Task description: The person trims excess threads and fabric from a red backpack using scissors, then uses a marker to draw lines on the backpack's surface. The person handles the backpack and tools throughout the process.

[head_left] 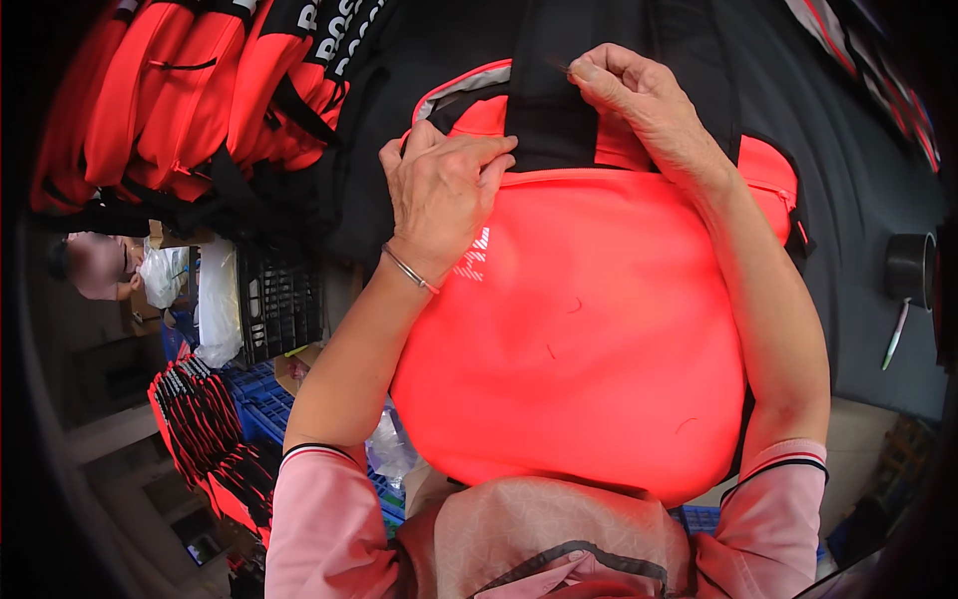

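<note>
A bright coral-red fabric backpack [591, 322] with black straps lies in front of me, its rounded end towards my body. Several short dark thread ends lie on its panel. My left hand [449, 180] rests on the bag's upper left by the zipper [569, 174], index finger extended onto the black strap [550, 97]; whether it pinches any fabric is hidden. Above the strap, my right hand [625, 82] pinches a thin dark thread [560, 67] between thumb and fingertips. Part of the bag's opening, with a grey lining [471, 84], shows at upper left.
Similar red and black bags [187, 97] are lined up at upper left. A black cup [907, 268] and a white-and-green pen-like tool [894, 337] lie at right. Left and below are a black crate [281, 299], blue crates [262, 397], stacked bags [198, 427] and another person [97, 262].
</note>
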Tool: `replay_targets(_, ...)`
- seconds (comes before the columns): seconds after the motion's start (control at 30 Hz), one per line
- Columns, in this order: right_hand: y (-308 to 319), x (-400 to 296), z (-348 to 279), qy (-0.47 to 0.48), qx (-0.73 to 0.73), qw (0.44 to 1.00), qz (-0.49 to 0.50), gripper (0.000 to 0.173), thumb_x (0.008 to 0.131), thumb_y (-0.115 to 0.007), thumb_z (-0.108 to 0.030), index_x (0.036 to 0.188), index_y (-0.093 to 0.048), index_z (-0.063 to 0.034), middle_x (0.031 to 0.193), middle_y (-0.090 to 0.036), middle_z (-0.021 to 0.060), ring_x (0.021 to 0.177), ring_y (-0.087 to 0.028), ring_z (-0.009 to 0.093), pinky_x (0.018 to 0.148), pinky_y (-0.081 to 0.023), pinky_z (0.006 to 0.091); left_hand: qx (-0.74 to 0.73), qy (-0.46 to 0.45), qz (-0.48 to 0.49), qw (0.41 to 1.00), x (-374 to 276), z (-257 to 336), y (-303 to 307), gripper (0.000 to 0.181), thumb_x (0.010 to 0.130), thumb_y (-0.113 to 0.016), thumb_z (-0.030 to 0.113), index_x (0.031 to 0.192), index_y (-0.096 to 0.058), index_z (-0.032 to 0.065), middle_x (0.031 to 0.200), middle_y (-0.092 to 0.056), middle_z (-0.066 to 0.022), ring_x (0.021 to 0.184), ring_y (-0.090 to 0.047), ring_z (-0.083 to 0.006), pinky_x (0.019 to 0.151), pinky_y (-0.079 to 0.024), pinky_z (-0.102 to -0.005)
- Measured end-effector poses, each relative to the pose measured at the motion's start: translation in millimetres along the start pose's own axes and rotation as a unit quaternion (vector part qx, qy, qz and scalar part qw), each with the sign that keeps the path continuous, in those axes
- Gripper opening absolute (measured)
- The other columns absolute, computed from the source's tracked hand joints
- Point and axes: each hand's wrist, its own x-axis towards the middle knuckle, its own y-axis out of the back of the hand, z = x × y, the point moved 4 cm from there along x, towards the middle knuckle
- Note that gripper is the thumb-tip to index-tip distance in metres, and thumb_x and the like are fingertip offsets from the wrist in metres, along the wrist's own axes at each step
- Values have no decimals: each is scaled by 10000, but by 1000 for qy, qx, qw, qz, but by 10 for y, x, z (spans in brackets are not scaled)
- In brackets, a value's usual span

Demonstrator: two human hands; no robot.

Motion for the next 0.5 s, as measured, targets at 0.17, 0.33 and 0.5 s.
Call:
replay_targets(0.17, 12, 34, 78, 12, 4, 1000, -7, 408, 923, -703, -455, 915, -642, -52, 763, -543, -42, 734, -475, 44, 679, -394, 223, 36, -43, 2, 998, -15, 11, -37, 73, 824, -737, 211, 889, -747, 179, 794, -678, 75, 861, -532, -169, 920, -317, -431)
replay_targets(0.33, -46, -18, 33, 31, -74, 997, -14, 367, 932, -709, -376, 938, -648, -14, 726, -566, -9, 676, -488, 55, 624, -414, 243, 67, -56, -28, 996, 65, 4, -79, 48, 885, -673, 165, 930, -669, 149, 822, -633, 51, 854, -540, -191, 919, -328, -436)
replay_targets(0.5, -157, -159, -23, 33, -334, 942, 12, 365, 933, -702, -377, 936, -622, -21, 677, -584, 47, 624, -545, 140, 586, -452, 317, 35, -6, -37, 999, 55, -74, -150, 49, 933, -626, 154, 969, -649, 128, 812, -611, 28, 848, -548, -198, 928, -342, -424)
